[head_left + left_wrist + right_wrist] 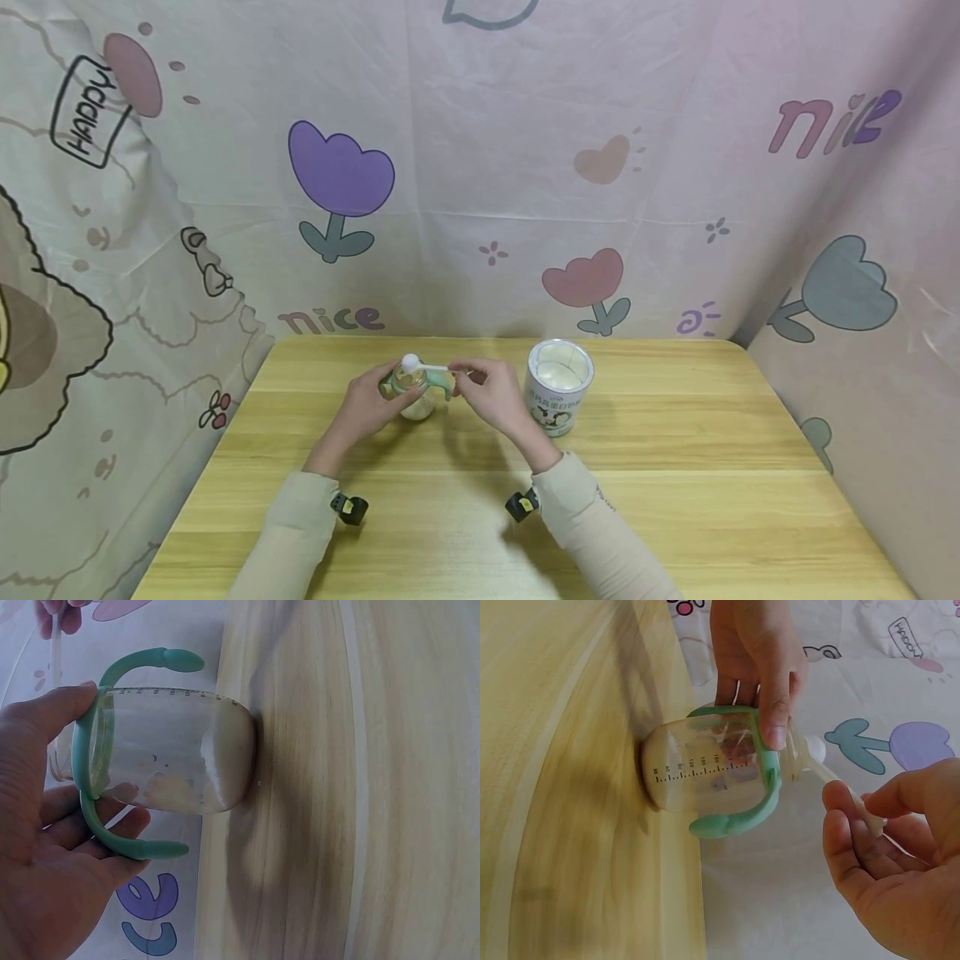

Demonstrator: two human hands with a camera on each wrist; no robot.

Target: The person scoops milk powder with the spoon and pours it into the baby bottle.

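Observation:
A clear baby bottle (pixel 705 769) with a printed scale and a green two-handled collar (pixel 88 750) stands on the table; pale powder lies at its bottom. My left hand (pixel 369 405) grips it around the collar, thumb on one side and fingers on the other. Between thumb and fingers, my right hand (pixel 491 397) pinches the handle end of a white measuring scoop (pixel 410 363). The scoop's bowl is at the bottle's open mouth; whether powder is in it I cannot tell. Right of that hand stands an open milk powder can (pixel 557 408), pale inside.
The wooden table (pixel 675 467) reaches back to a printed cloth (pixel 480 167) hung behind it, with more cloth at both sides. A dark wrist camera (pixel 349 508) sits by the left cuff and another wrist camera (pixel 522 504) by the right cuff.

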